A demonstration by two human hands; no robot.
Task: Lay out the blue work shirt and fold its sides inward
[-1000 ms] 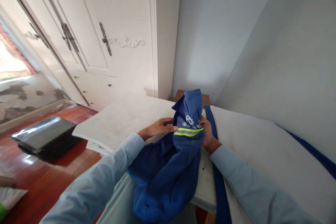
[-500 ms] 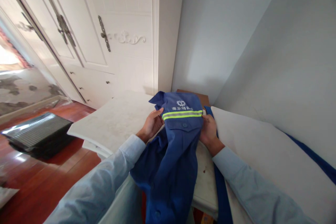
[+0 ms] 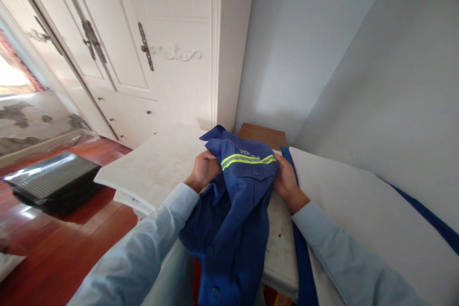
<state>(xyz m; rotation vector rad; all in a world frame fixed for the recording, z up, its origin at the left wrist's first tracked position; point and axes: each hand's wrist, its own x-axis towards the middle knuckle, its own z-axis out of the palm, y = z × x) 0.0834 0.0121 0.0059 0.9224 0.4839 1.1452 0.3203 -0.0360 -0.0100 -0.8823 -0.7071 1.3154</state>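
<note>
Deep blue cloth makes up the garment (image 3: pixel 238 220), a button-front work shirt held up in front of the person, its upper part above the tabletop (image 3: pixel 154 167) and its lower part hanging past the near edge toward the lap. A yellow-and-grey reflective stripe (image 3: pixel 245 158) crosses it; just above, white lettering (image 3: pixel 250 155) is too creased to read, and just below is a buttoned pocket flap (image 3: pixel 251 172). The left hand (image 3: pixel 205 170) is closed on the shirt beside the stripe's left end, fingers curled into the cloth. The right hand (image 3: pixel 286 179) grips the opposite side near the stripe's right end, its fingertips partly hidden. Both wrists come out of light blue sleeves (image 3: pixel 150 234). A small dark mark (image 3: pixel 280 235) shows near the tabletop's right edge, and alongside that edge runs a blue strip (image 3: pixel 302 258) bordering a white panel (image 3: pixel 362 215). Beyond the far edge is a brown wooden surface (image 3: pixel 263 134). A white wardrobe (image 3: pixel 179 5) with dark metal handles stands behind. Well apart from the tabletop's left corner, a black case (image 3: pixel 53 181) with a ribbed top lies on the reddish floor (image 3: pixel 86 239).
</note>
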